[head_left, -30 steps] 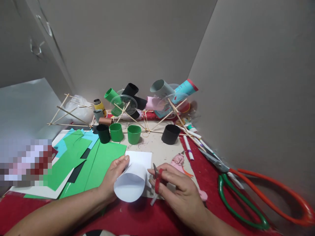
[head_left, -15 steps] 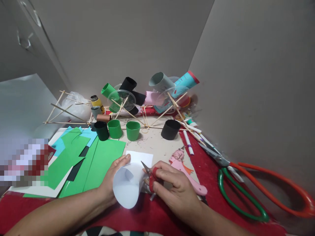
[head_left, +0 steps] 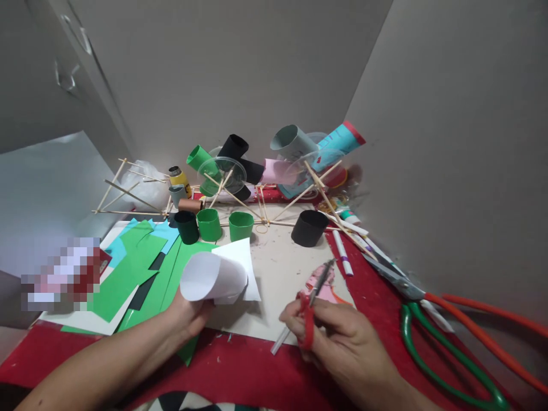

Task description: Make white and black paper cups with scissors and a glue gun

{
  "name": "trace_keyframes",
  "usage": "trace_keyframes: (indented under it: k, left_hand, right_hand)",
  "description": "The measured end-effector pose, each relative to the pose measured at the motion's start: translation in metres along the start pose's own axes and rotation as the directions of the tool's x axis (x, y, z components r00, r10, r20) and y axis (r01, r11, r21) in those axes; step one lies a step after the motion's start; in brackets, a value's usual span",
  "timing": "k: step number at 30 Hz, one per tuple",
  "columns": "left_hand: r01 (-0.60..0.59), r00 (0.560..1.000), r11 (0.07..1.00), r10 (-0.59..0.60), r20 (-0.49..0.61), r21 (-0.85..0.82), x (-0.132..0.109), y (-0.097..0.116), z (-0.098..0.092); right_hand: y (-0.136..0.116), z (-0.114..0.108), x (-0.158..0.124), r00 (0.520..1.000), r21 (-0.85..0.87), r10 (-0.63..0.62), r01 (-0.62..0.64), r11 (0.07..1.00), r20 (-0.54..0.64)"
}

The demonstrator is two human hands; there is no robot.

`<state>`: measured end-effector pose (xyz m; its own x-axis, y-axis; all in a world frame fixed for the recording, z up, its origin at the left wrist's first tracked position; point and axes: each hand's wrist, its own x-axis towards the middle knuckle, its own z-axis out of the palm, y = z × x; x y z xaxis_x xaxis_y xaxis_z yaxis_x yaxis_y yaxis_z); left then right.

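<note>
My left hand [head_left: 192, 315] is closed around a sheet of white paper [head_left: 214, 277] rolled into a tube, its open end facing me. A flat flap of the sheet stands out to the right. Most of the left fingers are hidden behind the roll. In my right hand [head_left: 342, 331] are small scissors with red handles [head_left: 307, 325], blades pointing up and away from the paper. Below those blades lies a pink glue gun [head_left: 327, 291], partly covered by the hand. A clear stick [head_left: 280, 339] shows beside my right fingers; whether they touch it I cannot tell.
Green paper [head_left: 124, 274] is spread at left. Black paper rings [head_left: 309, 228] and green paper rings [head_left: 241, 226] line the board [head_left: 274, 268]. Behind them stands a wooden-stick frame [head_left: 317, 182] bearing paper tubes. Large scissors [head_left: 411, 288] lie at right beside a marker [head_left: 342, 254].
My right hand has drawn the small scissors away from the paper, to the right. My left hand has tilted the white roll and moved it slightly left. The view has shifted a little.
</note>
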<state>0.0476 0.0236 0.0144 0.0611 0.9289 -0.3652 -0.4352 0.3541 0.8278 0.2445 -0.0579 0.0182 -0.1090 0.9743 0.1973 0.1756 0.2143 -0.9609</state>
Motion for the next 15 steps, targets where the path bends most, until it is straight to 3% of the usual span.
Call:
trace_keyframes:
  k: [3,6,11,15]
  left_hand:
    - [-0.024,0.999,1.0,0.024,0.03,-0.003,-0.002,0.005,0.005]
    - [-0.045,0.998,0.999,0.045,0.031,0.018,-0.006,0.007,0.007]
    - [-0.136,0.99,0.99,0.137,-0.028,0.038,-0.015,0.003,-0.002]
    - [-0.172,0.985,0.985,0.172,-0.015,0.03,-0.022,-0.002,-0.007]
  right_hand:
    - [-0.001,0.006,-0.002,0.968,0.063,0.161,-0.176,0.982,0.192]
    - [-0.004,0.011,-0.001,0.912,0.087,0.247,-0.29,0.953,0.327]
    - [-0.004,0.012,0.002,0.833,0.138,0.357,-0.448,0.883,0.422]
    - [-0.003,0.012,0.005,0.774,0.154,0.405,-0.533,0.832,0.486]
